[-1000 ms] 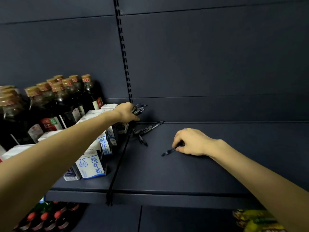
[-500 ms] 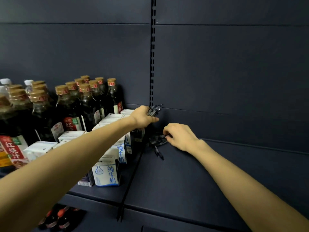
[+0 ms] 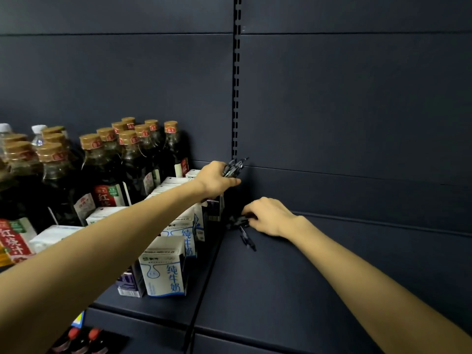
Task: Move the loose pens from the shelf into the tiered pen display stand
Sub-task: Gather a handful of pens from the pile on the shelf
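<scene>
Two bare forearms enter from the lower corners, with no sleeve, watch, bracelet or glove on either one. The left hand point(image 3: 217, 178) and right hand point(image 3: 270, 215) are bare too, with no rings showing. Both wrists are slim and unmarked. The fingernails are hidden or too small to make out.

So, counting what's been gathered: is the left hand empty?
No, the left hand grips a bundle of pens raised above the milk cartons.
</scene>
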Available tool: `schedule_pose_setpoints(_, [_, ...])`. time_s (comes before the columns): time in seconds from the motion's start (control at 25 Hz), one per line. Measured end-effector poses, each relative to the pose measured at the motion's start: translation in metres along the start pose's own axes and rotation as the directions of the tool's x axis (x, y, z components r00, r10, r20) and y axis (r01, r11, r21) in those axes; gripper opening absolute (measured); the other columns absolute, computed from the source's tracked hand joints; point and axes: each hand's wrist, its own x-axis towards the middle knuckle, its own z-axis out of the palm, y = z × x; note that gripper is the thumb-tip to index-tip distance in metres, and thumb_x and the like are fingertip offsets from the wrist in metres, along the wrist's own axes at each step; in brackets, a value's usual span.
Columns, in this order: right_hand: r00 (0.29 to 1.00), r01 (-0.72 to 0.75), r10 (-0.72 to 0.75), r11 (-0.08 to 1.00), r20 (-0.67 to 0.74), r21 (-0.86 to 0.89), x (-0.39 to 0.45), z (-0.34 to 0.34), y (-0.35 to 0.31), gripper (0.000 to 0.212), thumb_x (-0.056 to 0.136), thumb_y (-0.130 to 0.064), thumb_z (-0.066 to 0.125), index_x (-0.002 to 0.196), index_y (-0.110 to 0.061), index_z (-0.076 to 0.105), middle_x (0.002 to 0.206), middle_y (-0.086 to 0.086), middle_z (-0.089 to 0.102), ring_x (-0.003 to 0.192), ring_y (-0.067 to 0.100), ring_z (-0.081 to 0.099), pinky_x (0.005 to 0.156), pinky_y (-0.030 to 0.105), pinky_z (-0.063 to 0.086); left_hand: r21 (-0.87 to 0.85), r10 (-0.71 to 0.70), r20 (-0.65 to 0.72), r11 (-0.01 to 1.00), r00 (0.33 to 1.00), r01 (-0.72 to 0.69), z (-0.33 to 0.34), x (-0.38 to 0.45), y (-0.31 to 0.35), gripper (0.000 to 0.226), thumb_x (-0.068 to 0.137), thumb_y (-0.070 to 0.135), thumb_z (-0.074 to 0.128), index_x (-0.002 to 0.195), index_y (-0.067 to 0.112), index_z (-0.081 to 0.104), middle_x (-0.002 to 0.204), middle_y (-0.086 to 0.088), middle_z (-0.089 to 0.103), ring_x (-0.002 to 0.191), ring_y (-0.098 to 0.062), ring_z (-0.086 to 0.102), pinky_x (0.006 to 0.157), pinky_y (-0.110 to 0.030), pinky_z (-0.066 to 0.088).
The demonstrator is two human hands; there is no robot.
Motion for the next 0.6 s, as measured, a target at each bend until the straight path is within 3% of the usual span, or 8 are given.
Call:
schedule_pose_setpoints(0.2, [0.994,-0.085,0.096,0.983,-0.058,0.165,-0.006,-0.009,0.023,0.023,0.092,-0.021,0.068,0.114,-0.025,0.074,0.110,0.000,0.075,0.104,0.023,0.068,0.090,0.038,0.055,-0.009,0.004,0.019,1.000,1.000,-0.004,-0.005,0.000,0.006,0.034,0.091,0.031,0.076,0.073,0.019,0.050,0.062,0.004,0.052,0.054,-0.014,0.048,0.052,-0.029,0.036])
schedule_pose_setpoints(0.4, [0.984,-0.149,0.165,0.968,-0.066,0.203,-0.020,-0.016,0.047,0.020,0.091,-0.016,0.069,0.108,-0.025,0.075,0.105,-0.002,0.073,0.101,0.019,0.067,0.091,0.036,0.055,-0.029,0.006,0.030,1.000,1.000,-0.005,0.000,0.001,0.005,0.030,0.089,0.033,0.078,0.088,0.009,0.062,0.069,0.000,0.058,0.064,-0.021,0.055,0.063,-0.030,0.042])
schedule_pose_setpoints(0.6, [0.995,-0.096,0.098,0.990,-0.017,0.103,-0.029,-0.007,0.039,0.023,0.093,-0.015,0.067,0.114,-0.022,0.074,0.114,0.000,0.072,0.106,0.019,0.066,0.090,0.032,0.052,0.041,0.033,0.055,0.999,0.998,-0.035,0.006,-0.005,0.013,0.028,0.090,0.034,0.077,0.080,0.020,0.055,0.072,0.003,0.059,0.068,-0.017,0.056,0.066,-0.029,0.040])
